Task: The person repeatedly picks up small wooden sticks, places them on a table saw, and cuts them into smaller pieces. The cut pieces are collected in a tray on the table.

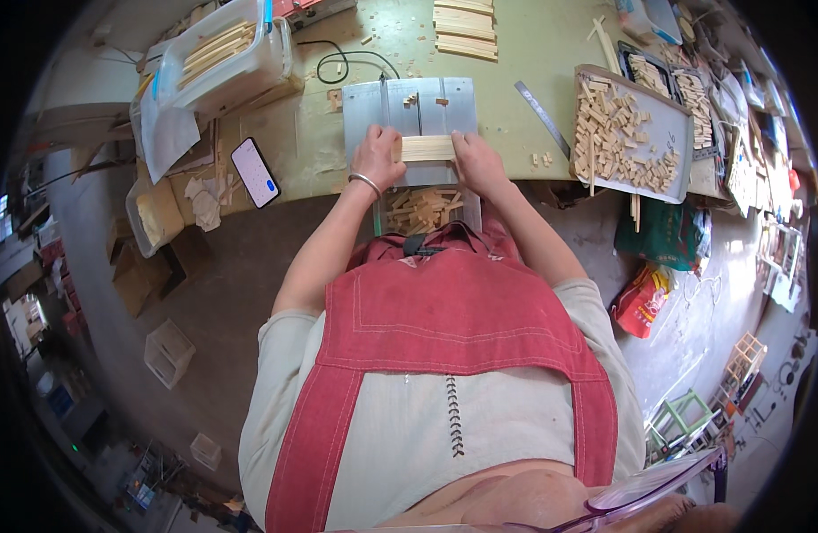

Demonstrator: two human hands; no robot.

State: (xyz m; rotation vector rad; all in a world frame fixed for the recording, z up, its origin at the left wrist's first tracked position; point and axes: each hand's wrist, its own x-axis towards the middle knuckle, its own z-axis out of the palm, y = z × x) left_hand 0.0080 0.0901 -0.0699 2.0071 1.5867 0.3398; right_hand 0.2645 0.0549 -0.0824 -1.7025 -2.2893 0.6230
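Observation:
Between my two hands lies a short bundle of pale wooden strips (428, 148), side by side across the near part of a grey metal plate (364, 107) with a dark slot in it. My left hand (378, 158), a bangle at its wrist, is closed on the bundle's left end. Its right end is gripped by my right hand (478, 165). Beyond the bundle, small cut wood pieces (410, 99) rest on the plate beside the slot. Just below the plate's near edge, a bin (379, 213) holds many loose wood pieces.
A tray of small wood blocks (684, 169) sits at right, near a metal ruler (542, 118). Long strips (465, 31) lie at the back. On the left are a phone (254, 172), a plastic tub of strips (182, 98) and a black cable (355, 53).

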